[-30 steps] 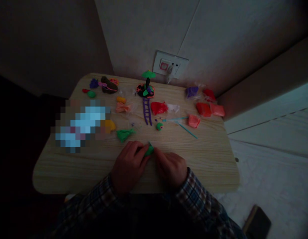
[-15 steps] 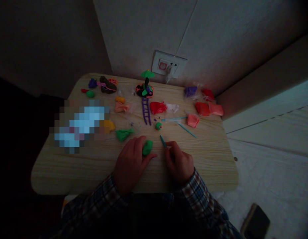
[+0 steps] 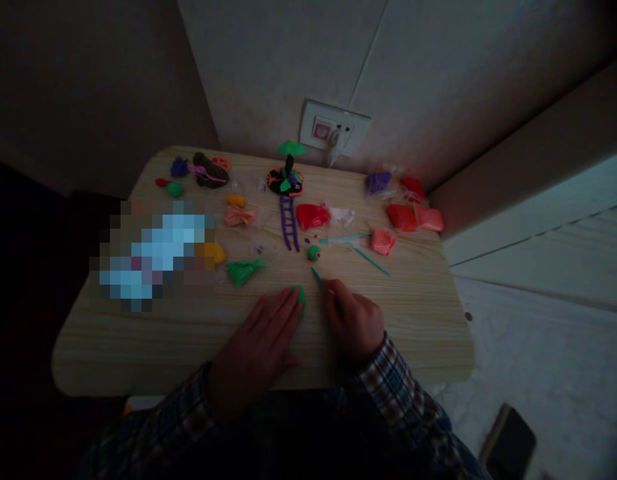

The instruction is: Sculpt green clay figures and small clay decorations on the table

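Note:
My left hand (image 3: 261, 343) lies flat with its fingers stretched out, pressing on a piece of green modelling clay (image 3: 301, 301) on the table (image 3: 413, 320). Most of that clay is hidden under the fingers. To its right, my right hand (image 3: 352, 320) is closed around a teal clay tool (image 3: 317, 277), whose pointed tip sticks out to the upper left. Just beyond the tool sits a small green clay ball (image 3: 314, 253) with a reddish mark. A crumpled green clay packet (image 3: 243, 271) lies beyond my left hand.
A purple clay ladder (image 3: 289, 223) leads to a black clay model with a green umbrella (image 3: 291, 148). Red clay (image 3: 312, 216) and thin teal sticks (image 3: 371, 260) lie nearby. Several clay bags, including a purple one (image 3: 378, 183), sit at the back right. A blurred-out object (image 3: 158, 250) is at left.
My right hand has drawn the tool away from the green clay. My left hand has gone from gripping the clay at its side to lying flat over it.

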{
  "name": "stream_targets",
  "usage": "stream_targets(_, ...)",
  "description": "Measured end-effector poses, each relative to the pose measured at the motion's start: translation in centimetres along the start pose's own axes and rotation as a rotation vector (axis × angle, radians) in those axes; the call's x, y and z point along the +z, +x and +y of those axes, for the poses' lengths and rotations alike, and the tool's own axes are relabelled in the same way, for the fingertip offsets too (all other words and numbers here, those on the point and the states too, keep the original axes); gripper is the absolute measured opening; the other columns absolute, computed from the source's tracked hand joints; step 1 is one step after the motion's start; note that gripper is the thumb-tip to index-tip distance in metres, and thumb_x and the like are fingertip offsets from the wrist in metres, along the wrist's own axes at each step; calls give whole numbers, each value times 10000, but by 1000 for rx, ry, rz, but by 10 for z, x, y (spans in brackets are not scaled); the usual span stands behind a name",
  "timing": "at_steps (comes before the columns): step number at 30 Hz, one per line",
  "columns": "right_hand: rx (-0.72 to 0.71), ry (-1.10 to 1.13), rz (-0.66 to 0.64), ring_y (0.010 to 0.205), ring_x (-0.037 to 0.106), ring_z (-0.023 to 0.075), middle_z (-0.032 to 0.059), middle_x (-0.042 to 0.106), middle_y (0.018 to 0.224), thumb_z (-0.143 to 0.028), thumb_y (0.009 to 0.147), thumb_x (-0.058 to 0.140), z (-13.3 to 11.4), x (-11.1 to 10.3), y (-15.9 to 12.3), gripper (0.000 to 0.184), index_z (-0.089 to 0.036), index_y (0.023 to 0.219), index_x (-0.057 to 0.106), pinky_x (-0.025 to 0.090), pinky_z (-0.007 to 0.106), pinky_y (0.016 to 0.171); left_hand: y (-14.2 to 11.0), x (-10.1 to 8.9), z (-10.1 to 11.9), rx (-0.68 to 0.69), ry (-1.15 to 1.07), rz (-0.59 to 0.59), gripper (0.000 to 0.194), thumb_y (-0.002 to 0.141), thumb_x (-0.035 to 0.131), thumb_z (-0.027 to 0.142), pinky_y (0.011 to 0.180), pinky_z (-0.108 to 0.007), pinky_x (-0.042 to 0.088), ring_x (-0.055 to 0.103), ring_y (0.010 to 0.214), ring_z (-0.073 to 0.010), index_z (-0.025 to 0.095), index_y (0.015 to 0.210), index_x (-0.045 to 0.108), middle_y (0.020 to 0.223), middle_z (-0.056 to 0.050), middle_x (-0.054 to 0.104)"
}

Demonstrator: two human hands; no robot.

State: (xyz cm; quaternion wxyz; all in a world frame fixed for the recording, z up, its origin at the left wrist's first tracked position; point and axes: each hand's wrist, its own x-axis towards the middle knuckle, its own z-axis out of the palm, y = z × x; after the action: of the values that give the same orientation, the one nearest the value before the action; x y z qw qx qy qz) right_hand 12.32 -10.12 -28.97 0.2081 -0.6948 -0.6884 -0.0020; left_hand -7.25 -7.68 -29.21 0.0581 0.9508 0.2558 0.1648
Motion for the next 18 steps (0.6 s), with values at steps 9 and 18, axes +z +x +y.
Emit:
stream_targets(9,-367,210,-195,655,568,167,51,678,700,-214,955,399,31,-1,24,304,-172,1006,696,432,275,629,0,-9,-13,138,-75,-182,672,896,522,435,1126,-418,311,366,1393,-264,71,1430,335,1452,-183,463)
stream_targets(18,-512,202,-228,655,513,168,37,627,659,-247,982,359,41,0,36,335,-167,964,685,363,296,625,-1,-9,-20,150,-144,-210,656,884,559,353,1139,-415,300,350,1403,-251,103,1440,315,1460,-175,456)
